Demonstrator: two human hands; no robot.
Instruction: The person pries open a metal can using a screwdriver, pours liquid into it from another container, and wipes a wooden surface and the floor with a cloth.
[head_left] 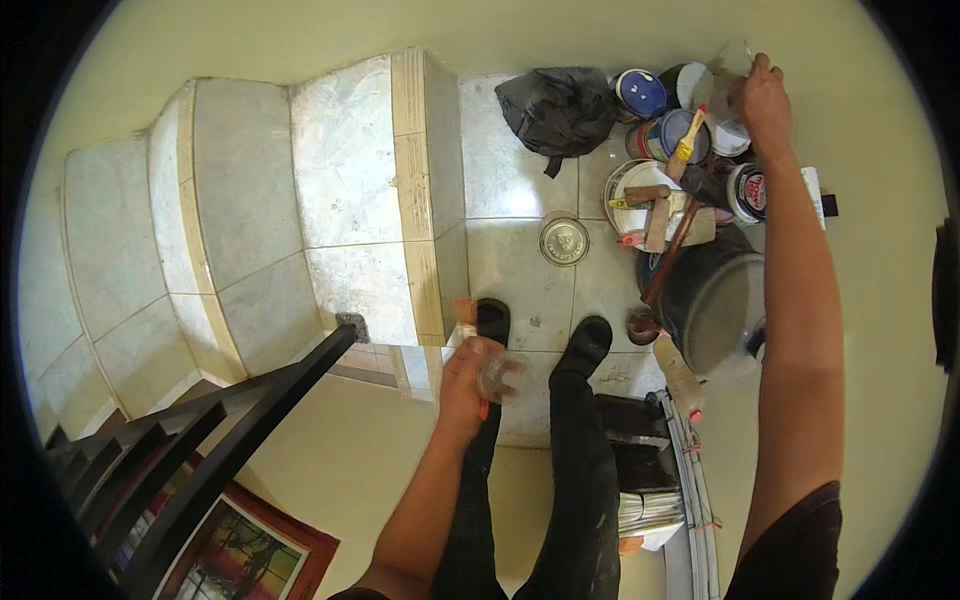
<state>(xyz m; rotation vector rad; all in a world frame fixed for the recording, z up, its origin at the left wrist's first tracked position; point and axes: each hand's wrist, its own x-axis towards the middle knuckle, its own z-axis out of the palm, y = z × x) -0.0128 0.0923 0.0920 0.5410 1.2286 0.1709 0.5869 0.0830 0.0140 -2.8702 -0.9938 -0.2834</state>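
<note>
The two hands are well apart. The left hand (466, 378) is closed around a paintbrush (466, 311) and a clear cup (503, 378), above the floor (515, 290) near the stair's (412, 150) edge. The right hand (766, 108) is at the floor's far right corner, beside paint cans (642, 93); its grip cannot be told. Between stair and cans lies a round lid (564, 240).

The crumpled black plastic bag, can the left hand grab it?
Probably not: the left hand holds a clear round container and a brown-bristled paintbrush, and the bag lies well ahead. Nothing visible covers it.
</note>
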